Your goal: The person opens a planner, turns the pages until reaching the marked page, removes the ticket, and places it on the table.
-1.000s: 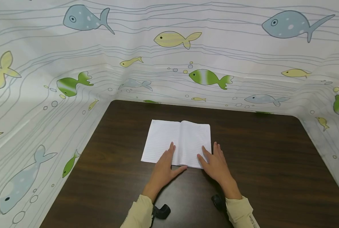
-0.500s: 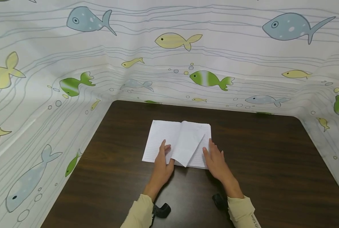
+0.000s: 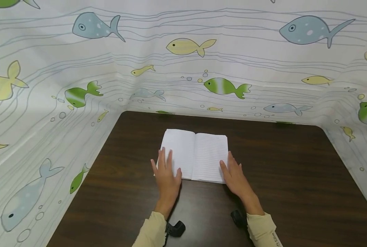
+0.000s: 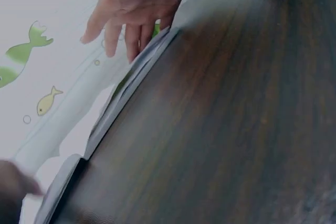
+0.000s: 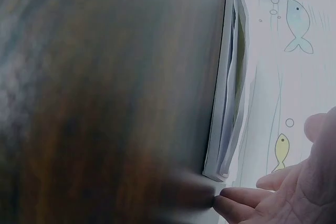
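Observation:
An open notebook [image 3: 209, 156] lies on the table, its left page looking plain white and its right page ruled. My left hand [image 3: 167, 178] lies over the lower left page, fingers straight and spread. In the left wrist view, the left hand [image 4: 147, 3] is at the far end of the notebook's near edge [image 4: 126, 90]. My right hand [image 3: 236, 176] rests along the notebook's lower right edge with extended fingers. From the right wrist, that hand [image 5: 294, 187] appears beside the corner of the layered page edges [image 5: 231, 93]. Neither hand grips anything.
The dark wooden table [image 3: 279, 178] extends around the notebook. A white fish-print sheet [image 3: 183, 75] rises along the back and both sides. Black wrist-worn devices [image 3: 175, 229] sit under both cuffs.
A notebook leaf lifted from the right page and turned over to the left. My left hand followed leftward, its fingers spreading on the left page. The right hand shifted slightly toward the right edge.

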Motion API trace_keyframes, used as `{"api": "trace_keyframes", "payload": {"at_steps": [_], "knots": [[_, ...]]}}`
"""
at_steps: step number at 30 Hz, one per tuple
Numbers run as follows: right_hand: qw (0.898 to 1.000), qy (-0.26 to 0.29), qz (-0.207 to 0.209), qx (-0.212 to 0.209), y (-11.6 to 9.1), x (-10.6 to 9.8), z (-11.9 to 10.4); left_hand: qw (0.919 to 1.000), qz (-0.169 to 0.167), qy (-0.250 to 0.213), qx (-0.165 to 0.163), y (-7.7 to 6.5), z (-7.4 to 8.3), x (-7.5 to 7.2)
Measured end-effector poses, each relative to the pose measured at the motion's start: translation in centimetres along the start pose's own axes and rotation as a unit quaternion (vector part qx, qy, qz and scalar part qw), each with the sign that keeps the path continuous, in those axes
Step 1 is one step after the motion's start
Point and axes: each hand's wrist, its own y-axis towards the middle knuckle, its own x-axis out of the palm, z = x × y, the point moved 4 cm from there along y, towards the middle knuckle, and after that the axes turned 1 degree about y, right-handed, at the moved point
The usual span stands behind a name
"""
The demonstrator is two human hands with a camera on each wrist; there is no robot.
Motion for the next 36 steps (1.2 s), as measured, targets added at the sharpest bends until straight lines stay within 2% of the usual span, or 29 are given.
{"api": "trace_keyframes", "payload": {"at_steps": [2,3,6,8,10,15,22,30,36], "knots": [[1.000,-0.001,0.002,-0.003,0.0,0.1,0.0,0.9962,-0.074,-0.017,0.043,-0.3,0.4,0.7],[1.000,-0.002,0.004,-0.005,0.0,0.1,0.0,0.9910,-0.116,-0.033,0.058,-0.4,0.6,1.1],[1.000,-0.006,0.003,-0.004,0.0,0.2,0.0,0.9636,-0.250,-0.054,0.076,-1.1,1.2,2.0],[1.000,-0.011,-0.001,-0.002,-0.1,0.3,0.1,0.9477,-0.304,-0.038,0.087,-1.5,1.4,2.3],[1.000,-0.019,-0.007,-0.001,-0.2,0.3,0.1,0.9384,-0.330,-0.017,0.100,-1.8,1.4,2.4],[0.999,-0.042,-0.008,-0.011,-0.5,0.1,0.0,0.9331,-0.342,0.005,0.112,-2.0,1.3,2.4],[0.998,-0.061,0.003,-0.010,-0.9,0.1,-0.6,0.9289,-0.356,0.006,0.101,-2.0,1.1,2.6],[0.996,-0.092,0.012,-0.001,-1.0,0.1,-0.5,0.9375,-0.332,-0.020,0.103,-2.1,0.9,2.6],[0.995,-0.096,0.017,-0.010,-1.0,0.5,-0.3,0.9439,-0.315,-0.060,0.079,-1.8,0.9,2.4]]}}
